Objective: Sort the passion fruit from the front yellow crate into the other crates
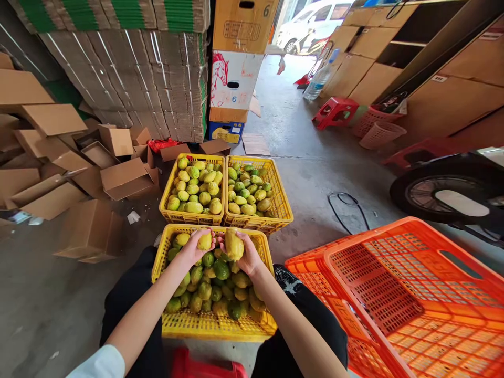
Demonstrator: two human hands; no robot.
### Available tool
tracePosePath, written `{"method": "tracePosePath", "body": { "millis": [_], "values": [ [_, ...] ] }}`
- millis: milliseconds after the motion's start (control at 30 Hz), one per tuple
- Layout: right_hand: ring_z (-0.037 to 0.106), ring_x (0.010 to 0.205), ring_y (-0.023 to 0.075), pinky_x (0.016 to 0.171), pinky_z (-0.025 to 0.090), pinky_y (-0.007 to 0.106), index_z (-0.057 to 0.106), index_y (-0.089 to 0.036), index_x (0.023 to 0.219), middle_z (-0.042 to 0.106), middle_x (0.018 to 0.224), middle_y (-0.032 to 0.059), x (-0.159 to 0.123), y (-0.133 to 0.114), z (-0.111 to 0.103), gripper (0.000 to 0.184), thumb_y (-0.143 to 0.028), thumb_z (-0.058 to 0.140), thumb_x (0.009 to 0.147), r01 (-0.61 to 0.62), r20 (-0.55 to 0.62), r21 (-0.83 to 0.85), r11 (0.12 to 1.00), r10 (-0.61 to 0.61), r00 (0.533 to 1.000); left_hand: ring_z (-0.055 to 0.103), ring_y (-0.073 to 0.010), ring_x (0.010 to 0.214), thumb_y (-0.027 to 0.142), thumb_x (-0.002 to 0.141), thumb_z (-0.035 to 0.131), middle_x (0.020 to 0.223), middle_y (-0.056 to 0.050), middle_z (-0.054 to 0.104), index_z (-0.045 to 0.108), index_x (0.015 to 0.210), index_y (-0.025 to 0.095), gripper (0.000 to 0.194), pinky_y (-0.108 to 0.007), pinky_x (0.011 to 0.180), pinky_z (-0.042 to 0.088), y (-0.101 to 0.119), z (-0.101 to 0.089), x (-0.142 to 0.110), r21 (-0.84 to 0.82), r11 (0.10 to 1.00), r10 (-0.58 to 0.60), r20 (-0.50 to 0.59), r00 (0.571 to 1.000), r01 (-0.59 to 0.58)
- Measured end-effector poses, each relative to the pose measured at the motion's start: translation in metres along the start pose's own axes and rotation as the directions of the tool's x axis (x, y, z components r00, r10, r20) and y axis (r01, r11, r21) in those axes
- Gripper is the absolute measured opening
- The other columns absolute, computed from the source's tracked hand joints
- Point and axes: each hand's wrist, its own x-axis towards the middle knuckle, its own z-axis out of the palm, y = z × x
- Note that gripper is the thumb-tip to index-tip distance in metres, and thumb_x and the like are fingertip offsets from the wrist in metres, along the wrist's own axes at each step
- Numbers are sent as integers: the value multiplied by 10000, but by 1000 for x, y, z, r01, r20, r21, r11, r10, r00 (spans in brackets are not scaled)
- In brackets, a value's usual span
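Observation:
My left hand [199,245] is closed around a small yellow lemon [205,241]. In my right hand [247,253] is a larger, knobbly yellow lemon [234,244], held upright. Both hands are close together over the near yellow crate [216,332], which stands between my knees. Green and yellowish lemons [221,270] fill much of this crate. Just beyond it, the back left yellow crate [162,202] holds mostly yellow lemons [192,189]. Beside that one, the back right yellow crate [281,191] has greener lemons [246,193] in it.
An orange crate [376,310] stands at my right, near a motorbike wheel [429,191]. Loose cardboard boxes [126,176] lie at the left, below stacked flattened cartons [165,79]. A black cable [348,202] and a red stool [334,111] are on the floor.

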Motion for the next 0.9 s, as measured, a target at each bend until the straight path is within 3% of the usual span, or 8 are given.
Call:
{"method": "tracePosePath", "body": {
  "millis": [133, 233, 333, 400, 533, 700, 900],
  "values": [
    [716, 728, 195, 681, 643, 299, 672, -134, 935, 738, 848, 88, 0, -1, 3, 216, -262, 730, 771, -13, -16, 47, 999, 14, 1000, 641, -127, 626, 167, 723, 767, 747, -28, 672, 643, 831, 126, 169, -220, 554, 531, 1, 1, -1, 15, 1000, 26, 36, 999, -27],
    [709, 713, 178, 697, 636, 287, 669, -142, 958, 736, 841, 79, -1, -3, 8, 194, -259, 696, 807, 30, -48, 64, 997, -27, 998, 704, -199, 764, 233, 815, 681, 792, -75, 704, 655, 921, 125, 154, -307, 698, 588, 2, 4, -2, -47, 999, -20, 82, 996, 24],
    [728, 822, 236, 773, 637, 376, 666, -169, 971, 740, 847, 83, -3, -7, 11, 209, -313, 652, 819, 91, -60, 50, 995, -88, 994, 722, -268, 914, 237, 877, 534, 875, -133, 728, 647, 1085, 90, 279, -423, 841, 591, 6, 7, -4, -115, 992, -40, 137, 990, 56],
    [723, 954, 286, 839, 621, 443, 666, -183, 994, 749, 899, 97, -5, -10, 13, 251, -311, 617, 783, 107, -47, 51, 993, -105, 993, 720, -265, 949, 212, 908, 494, 935, -144, 732, 627, 1154, 83, 308, -429, 881, 580, 8, 8, -6, -131, 991, -13, 158, 987, 35],
    [701, 1049, 307, 874, 601, 478, 665, -193, 1063, 757, 975, 104, -7, -13, 15, 349, -282, 577, 737, 93, -35, 49, 994, -91, 995, 705, -201, 855, 278, 945, 572, 984, -135, 718, 624, 1170, 96, 295, -318, 791, 587, 9, 9, -8, -131, 991, -11, 205, 979, 39],
    [714, 792, 211, 668, 614, 302, 647, -162, 1057, 749, 926, 102, -7, -4, 13, 289, -305, 654, 806, 18, -49, 87, 996, -13, 999, 642, -133, 730, 231, 764, 807, 868, -45, 667, 661, 1017, 133, 308, -212, 613, 543, 3, 2, -6, -74, 997, 3, 237, 971, 14],
    [714, 797, 180, 722, 630, 294, 626, -175, 1044, 741, 898, 70, -7, 3, 9, 225, -213, 667, 826, -6, -101, 96, 995, 15, 995, 590, -100, 658, 273, 696, 871, 807, -41, 638, 664, 886, 109, 326, -177, 514, 472, -4, -5, 0, 27, 1000, -10, 192, 981, 5]
  ]
}}
